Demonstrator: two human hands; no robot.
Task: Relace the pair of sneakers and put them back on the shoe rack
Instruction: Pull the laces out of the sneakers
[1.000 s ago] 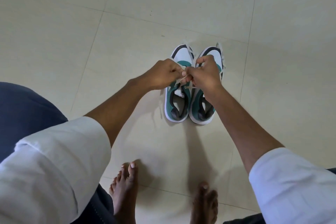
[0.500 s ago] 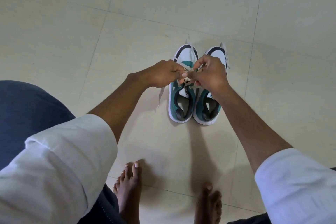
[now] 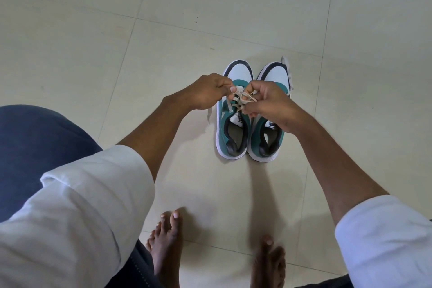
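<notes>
Head-camera footage is filled mostly by a pale tiled floor, crossed by thin grout lines. Rolled white sleeves are seen at the lower left and lower right, with dark blue trousers behind the left one. Two bare feet are planted on the tiles near the bottom edge.

A pair of sneakers is stood side by side on the floor, touching along their inner sides, toes pointed away from the person. The left sneaker and the right sneaker are both teal with white toes, black toe trim and white soles.

Both forearms are stretched out over the shoes. The left hand is closed, with a strand of the cream lace pinched between thumb and fingertips. The right hand is likewise closed on the lace, a loop being held between its fingers above the left sneaker's eyelets. Crossed rows of lace are visible on that sneaker below the hands. A loose lace end is trailed on the floor beside the right sneaker's toe, and another loose end hangs off the left sneaker's outer side.
</notes>
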